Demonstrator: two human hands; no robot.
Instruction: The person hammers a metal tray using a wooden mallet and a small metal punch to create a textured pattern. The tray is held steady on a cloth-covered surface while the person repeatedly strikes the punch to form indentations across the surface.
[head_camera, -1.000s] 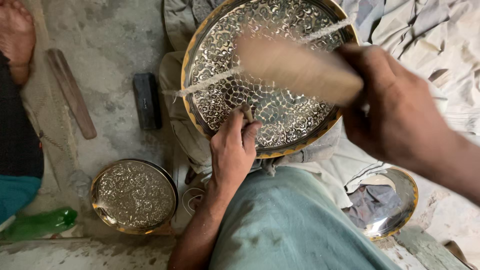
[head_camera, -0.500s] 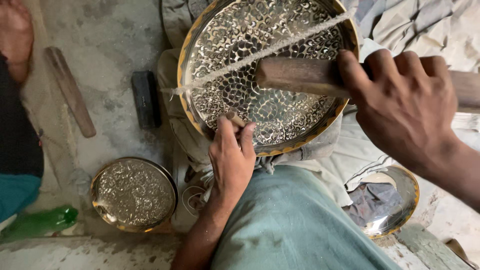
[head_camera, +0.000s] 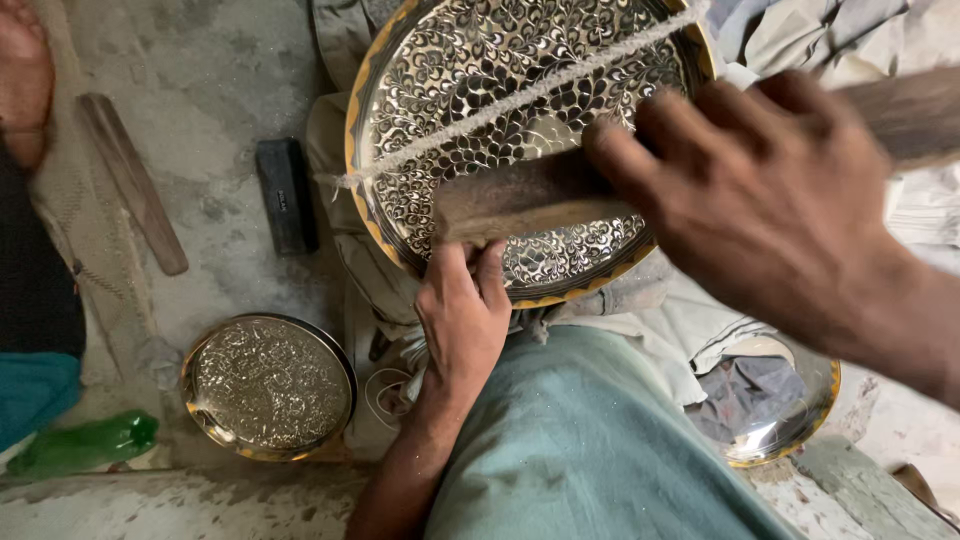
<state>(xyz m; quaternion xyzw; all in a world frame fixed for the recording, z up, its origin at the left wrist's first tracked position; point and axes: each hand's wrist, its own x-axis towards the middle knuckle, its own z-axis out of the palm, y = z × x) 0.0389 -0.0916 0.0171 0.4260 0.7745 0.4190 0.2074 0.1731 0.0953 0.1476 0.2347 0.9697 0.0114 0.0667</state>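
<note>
A large round brass tray with dense engraved flower patterns lies in front of me on grey cloth, and a white cord runs across it. My left hand rests at the tray's near rim, fingers closed as if on a small tool that stays hidden. My right hand grips a wooden mallet, blurred by motion, its head low over the tray just above my left hand.
A smaller engraved round plate lies on the concrete floor at lower left. A black block and a flat wooden stick lie to the left. A green bottle is at bottom left, another metal dish at right. Another person's foot shows top left.
My right hand has swung the mallet down and left, from raised over the tray to low by my left hand. My left hand has stayed at the rim.
</note>
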